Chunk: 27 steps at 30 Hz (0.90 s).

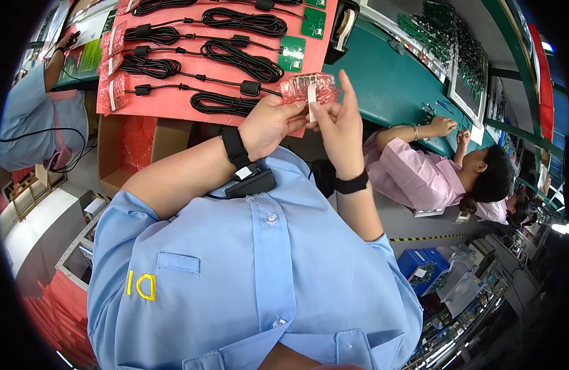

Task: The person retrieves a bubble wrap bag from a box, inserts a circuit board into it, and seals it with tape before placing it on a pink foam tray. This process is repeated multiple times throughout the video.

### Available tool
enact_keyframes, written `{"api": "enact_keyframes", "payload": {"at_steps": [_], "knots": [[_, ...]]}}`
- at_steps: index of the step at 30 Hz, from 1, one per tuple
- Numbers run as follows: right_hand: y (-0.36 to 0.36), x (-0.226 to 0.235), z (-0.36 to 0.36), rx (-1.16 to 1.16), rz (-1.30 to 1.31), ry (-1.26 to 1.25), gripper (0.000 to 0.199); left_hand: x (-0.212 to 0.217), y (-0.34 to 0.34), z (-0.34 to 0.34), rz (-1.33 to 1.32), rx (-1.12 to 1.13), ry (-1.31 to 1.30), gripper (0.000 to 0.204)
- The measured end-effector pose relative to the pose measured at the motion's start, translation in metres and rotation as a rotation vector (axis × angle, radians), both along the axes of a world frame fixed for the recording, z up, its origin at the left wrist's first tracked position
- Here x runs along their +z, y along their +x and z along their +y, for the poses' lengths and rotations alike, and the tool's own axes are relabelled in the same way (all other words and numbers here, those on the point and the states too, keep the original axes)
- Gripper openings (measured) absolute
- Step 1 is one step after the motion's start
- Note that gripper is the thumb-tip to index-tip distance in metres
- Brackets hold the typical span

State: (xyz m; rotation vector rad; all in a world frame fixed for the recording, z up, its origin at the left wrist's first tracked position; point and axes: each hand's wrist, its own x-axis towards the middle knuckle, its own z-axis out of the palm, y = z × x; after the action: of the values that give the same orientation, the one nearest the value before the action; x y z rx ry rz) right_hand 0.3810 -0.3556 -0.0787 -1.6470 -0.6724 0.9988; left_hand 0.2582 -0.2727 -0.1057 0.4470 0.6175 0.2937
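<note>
A pink bubble-wrap packet (295, 86) is held between my two hands at the near right edge of the pink foam sheet (173, 110). My left hand (267, 125) pinches its near edge between thumb and fingers. My right hand (341, 126) grips the packet's near right side, thumb on a white tape strip (313, 102) and index finger stretched upward. A black cable runs toward the packet from a coiled black cable (222, 103). What the wrap encloses is mostly hidden.
Several coiled black cables (241, 60) lie in rows, with green circuit boards (292, 54) at right and pink-wrapped packets (115, 92) at left. A black tape dispenser (342, 31) stands beside the sheet. A cardboard box (158, 145) sits below. Co-workers are at left and right (420, 166).
</note>
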Motion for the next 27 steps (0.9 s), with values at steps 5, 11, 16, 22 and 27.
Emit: {"api": "enact_keyframes", "payload": {"at_steps": [5, 11, 16, 22, 27], "knots": [[-0.005, 0.011, 0.005, 0.07, -0.481, -0.438, 0.063, -0.007, -0.007, 0.002, -0.011, 0.038, -0.03, 0.022], [0.006, 0.001, -0.012, 0.22, -1.104, 0.037, 0.063, 0.0, -0.014, 0.002, 0.052, 0.003, -0.08, 0.017], [0.016, 0.015, -0.001, 0.558, -1.405, 0.071, 0.066, 0.006, -0.02, -0.005, 0.103, -0.004, -0.114, 0.015], [0.006, 0.045, -0.007, 0.784, -1.042, -0.076, 0.069, 0.003, -0.016, -0.033, 0.023, -0.035, 0.156, 0.006], [-0.012, 0.059, -0.002, 0.825, -1.087, -0.14, 0.072, -0.004, -0.02, -0.034, 0.076, -0.26, 0.326, 0.019]]}}
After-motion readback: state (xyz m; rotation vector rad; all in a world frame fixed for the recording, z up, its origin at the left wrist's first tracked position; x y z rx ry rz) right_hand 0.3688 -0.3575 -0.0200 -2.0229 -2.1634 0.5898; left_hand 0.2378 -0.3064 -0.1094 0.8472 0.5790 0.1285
